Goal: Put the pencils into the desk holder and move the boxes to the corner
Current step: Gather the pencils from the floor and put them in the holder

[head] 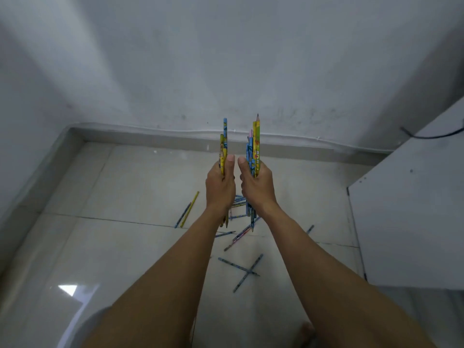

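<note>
My left hand grips a small bunch of yellow and blue pencils, held upright with the thumb along them. Close beside it, my right hand grips a thicker bunch of blue, yellow and pink pencils, also upright, tips up. Both hands are raised in front of me above the floor. Several loose pencils lie scattered on the tiles below, including a yellow and a blue one to the left. No desk holder and no boxes are in view.
A pale tiled floor meets a white wall with a skirting edge. A white cabinet or desk side stands at the right with a black cable on top. My bare foot shows at the bottom.
</note>
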